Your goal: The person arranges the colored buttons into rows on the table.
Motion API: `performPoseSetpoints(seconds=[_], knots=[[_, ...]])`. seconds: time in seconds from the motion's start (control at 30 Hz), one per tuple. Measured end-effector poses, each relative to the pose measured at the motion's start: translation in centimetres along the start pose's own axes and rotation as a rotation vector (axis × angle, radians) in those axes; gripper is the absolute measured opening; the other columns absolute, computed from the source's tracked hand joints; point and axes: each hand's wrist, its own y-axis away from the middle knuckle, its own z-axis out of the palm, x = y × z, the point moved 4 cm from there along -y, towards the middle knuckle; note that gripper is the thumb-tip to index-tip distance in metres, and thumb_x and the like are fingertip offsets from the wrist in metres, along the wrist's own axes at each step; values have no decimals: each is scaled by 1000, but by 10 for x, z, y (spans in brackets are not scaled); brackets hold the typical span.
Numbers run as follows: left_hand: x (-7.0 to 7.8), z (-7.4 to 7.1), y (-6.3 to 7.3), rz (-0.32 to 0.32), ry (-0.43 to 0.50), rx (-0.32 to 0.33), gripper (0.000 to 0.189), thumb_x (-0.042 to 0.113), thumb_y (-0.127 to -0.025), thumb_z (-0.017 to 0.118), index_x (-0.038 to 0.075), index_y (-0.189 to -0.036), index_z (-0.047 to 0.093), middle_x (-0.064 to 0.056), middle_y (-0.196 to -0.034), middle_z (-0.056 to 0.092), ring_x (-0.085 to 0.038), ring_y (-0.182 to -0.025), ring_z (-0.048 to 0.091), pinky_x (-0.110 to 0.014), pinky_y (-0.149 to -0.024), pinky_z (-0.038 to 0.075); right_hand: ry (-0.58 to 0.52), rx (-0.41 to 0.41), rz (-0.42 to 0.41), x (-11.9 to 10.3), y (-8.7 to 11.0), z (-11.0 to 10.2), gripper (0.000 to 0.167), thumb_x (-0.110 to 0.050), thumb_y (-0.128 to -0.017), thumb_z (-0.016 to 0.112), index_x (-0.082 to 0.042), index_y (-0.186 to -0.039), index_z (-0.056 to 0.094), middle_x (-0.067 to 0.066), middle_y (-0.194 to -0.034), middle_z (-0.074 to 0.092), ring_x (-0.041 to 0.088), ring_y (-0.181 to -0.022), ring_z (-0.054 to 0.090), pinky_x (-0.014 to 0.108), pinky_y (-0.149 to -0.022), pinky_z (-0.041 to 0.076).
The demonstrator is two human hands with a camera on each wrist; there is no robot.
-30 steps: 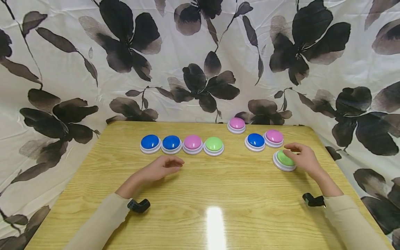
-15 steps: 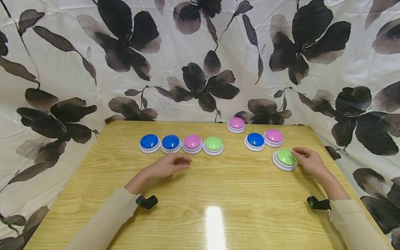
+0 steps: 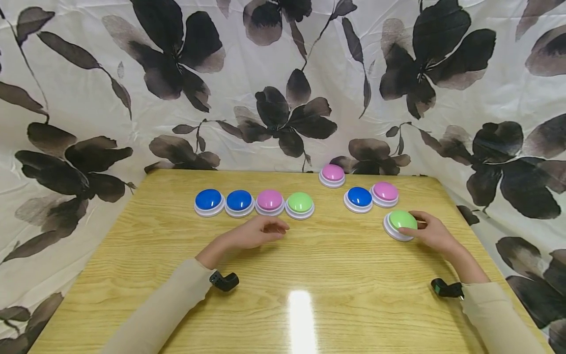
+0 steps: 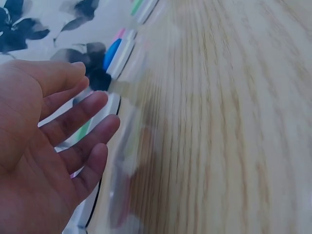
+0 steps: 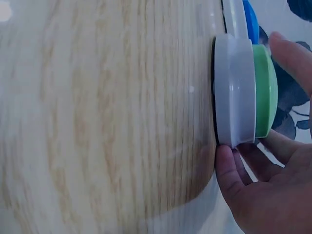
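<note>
Since the green button point(image 3: 403, 219) is flanked by the half-curled right hand point(image 3: 434, 235), grip unclear, its base point(image 5: 235, 92) should be pinched.

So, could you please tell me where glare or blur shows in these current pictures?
Head view: white glare streak on the table, small highlights on the buttons; left wrist view: soft detail, smeared reflections beside the left hand; right wrist view: bright spot, top left corner.
</note>
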Motion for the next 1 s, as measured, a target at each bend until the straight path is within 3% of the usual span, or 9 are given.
performPoseSetpoints(seconds=[0.13, 0.43, 0.63, 0.87, 1.0], knots=[[5, 6, -8, 23, -6, -14, 30, 13, -99, 58, 1, -126, 60, -10, -119, 64, -17, -111, 58, -32, -97, 46, 11, 17, -27, 2, -2, 1, 90, -35, -82, 79, 9, -144, 32, 30, -138, 41, 40, -117, 47, 31, -84, 45], [15, 24, -28, 63, 2, -40, 29, 8, -97, 59, -1, -124, 61, -13, -116, 65, -17, -107, 60, -28, -92, 48, 48, 22, -28, -1, -3, 10, 93, -33, -79, 82, 9, -144, 32, 32, -135, 44, 42, -117, 47, 46, -93, 42], [23, 35, -40, 92, -2, -52, 29, 8, -97, 59, -3, -125, 61, -13, -115, 65, -16, -104, 61, -27, -90, 49, 68, 13, -36, -5, 0, 16, 92, -34, -77, 83, 8, -142, 35, 29, -131, 47, 38, -113, 49, 41, -88, 43], [29, 43, -46, 112, 16, -50, 29, 9, -98, 59, -2, -125, 61, -13, -116, 64, -16, -105, 60, -27, -90, 48, 56, -3, -108, -17, 5, 27, 86, -28, -75, 85, 9, -138, 40, 26, -126, 53, 34, -107, 53, 27, -81, 47], [29, 44, -49, 124, 18, -37, 29, 10, -98, 59, -1, -124, 61, -12, -116, 64, -18, -105, 60, -27, -91, 48, 51, -13, -114, -23, 6, 34, 87, -28, -75, 85, 9, -139, 39, 26, -126, 52, 34, -106, 52, 28, -81, 47]])
